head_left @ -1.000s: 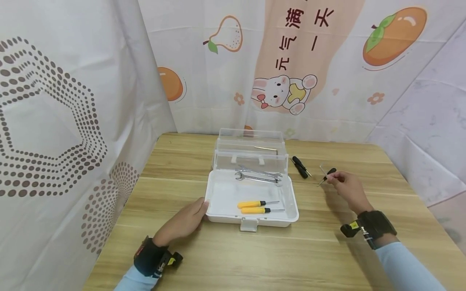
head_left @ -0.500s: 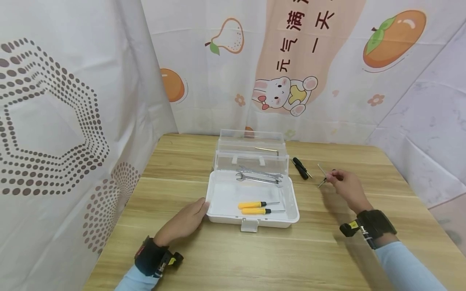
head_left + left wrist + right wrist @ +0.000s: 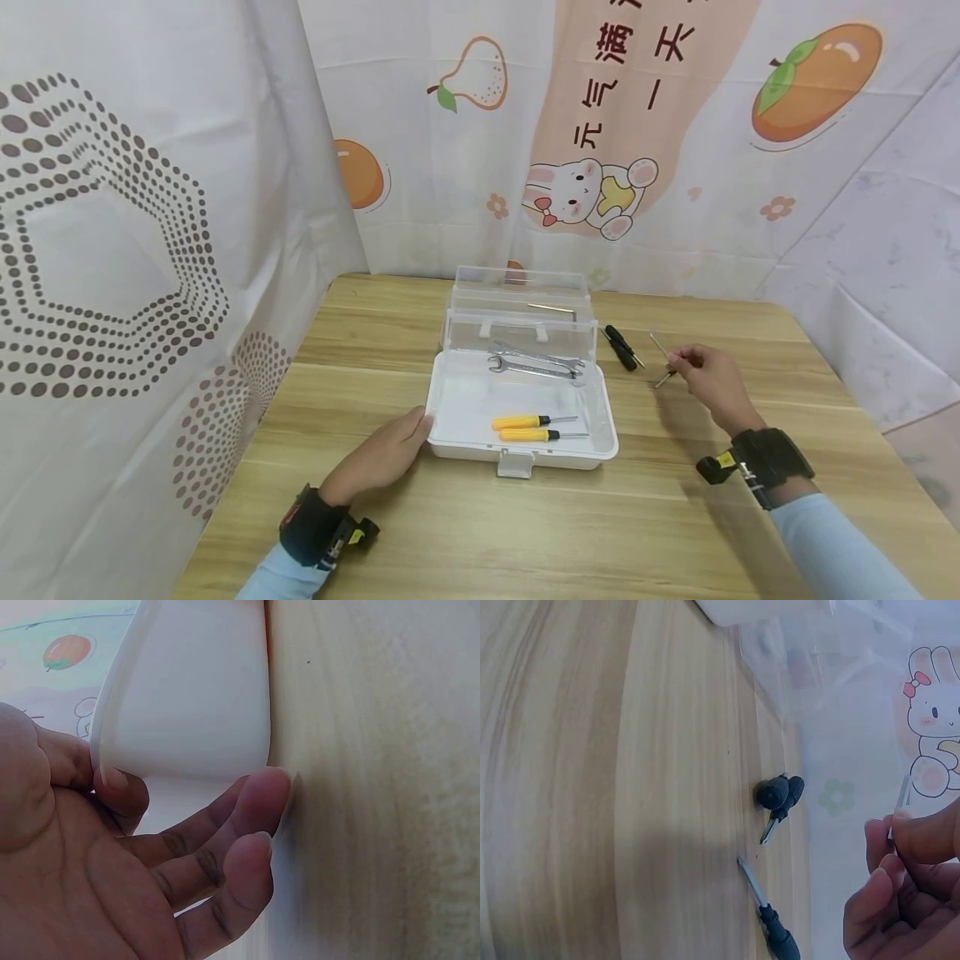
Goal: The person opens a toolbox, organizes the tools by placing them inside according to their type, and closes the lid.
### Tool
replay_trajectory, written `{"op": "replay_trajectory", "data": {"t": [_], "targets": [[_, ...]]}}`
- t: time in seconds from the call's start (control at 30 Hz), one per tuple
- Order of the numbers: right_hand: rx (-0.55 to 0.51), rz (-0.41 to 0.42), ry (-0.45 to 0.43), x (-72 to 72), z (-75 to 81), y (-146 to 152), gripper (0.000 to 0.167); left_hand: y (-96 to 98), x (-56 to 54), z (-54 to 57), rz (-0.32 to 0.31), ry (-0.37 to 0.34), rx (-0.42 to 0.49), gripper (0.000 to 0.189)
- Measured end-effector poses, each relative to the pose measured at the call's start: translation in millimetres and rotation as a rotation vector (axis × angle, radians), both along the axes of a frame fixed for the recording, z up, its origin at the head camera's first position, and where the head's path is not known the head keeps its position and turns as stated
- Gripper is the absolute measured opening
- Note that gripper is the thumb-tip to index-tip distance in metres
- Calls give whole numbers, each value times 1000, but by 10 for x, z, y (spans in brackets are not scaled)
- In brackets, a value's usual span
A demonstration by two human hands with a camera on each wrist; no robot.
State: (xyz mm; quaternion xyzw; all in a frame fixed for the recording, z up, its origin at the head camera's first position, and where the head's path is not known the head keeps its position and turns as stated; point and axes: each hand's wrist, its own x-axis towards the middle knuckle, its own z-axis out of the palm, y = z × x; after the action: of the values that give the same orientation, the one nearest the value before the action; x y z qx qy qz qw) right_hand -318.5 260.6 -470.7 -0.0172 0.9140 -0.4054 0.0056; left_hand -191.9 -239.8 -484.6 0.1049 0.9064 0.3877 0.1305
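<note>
My left hand (image 3: 386, 454) grips the left front corner of an open white toolbox (image 3: 517, 454), thumb at the rim and other fingers low against the wall. Two yellow-handled screwdrivers (image 3: 525, 434) lie inside near the front. Two silver wrenches (image 3: 536, 367) rest toward the back. Over the table to the right, my right hand (image 3: 712, 383) pinches a thin silvery hex key (image 3: 904, 793) between thumb and fingers. Beneath this hand lies a black-handled screwdriver (image 3: 776, 930), its handle hidden by the hand in the head view.
Two more black-handled screwdrivers (image 3: 621, 348) lie together right of the box. The clear lid (image 3: 521, 287) stands raised at the back, with a gold hex key (image 3: 552, 308) by it. A printed curtain (image 3: 450, 183) hangs behind the wooden table (image 3: 480, 533).
The right hand has shifted slightly left and away from the person, tilting the hex key and covering more of the screwdriver below. The left hand keeps its grip on the toolbox.
</note>
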Motion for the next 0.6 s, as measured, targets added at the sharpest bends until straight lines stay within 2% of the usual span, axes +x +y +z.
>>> {"op": "replay_trajectory", "data": {"t": [0.3,0.6], "targets": [[6,5,50,-43,67,-93,43,13,-9,19,10,1,3,52],[-19,27,45,-74,126,-179,44,17,-13,9,5,-2,10,48]]}}
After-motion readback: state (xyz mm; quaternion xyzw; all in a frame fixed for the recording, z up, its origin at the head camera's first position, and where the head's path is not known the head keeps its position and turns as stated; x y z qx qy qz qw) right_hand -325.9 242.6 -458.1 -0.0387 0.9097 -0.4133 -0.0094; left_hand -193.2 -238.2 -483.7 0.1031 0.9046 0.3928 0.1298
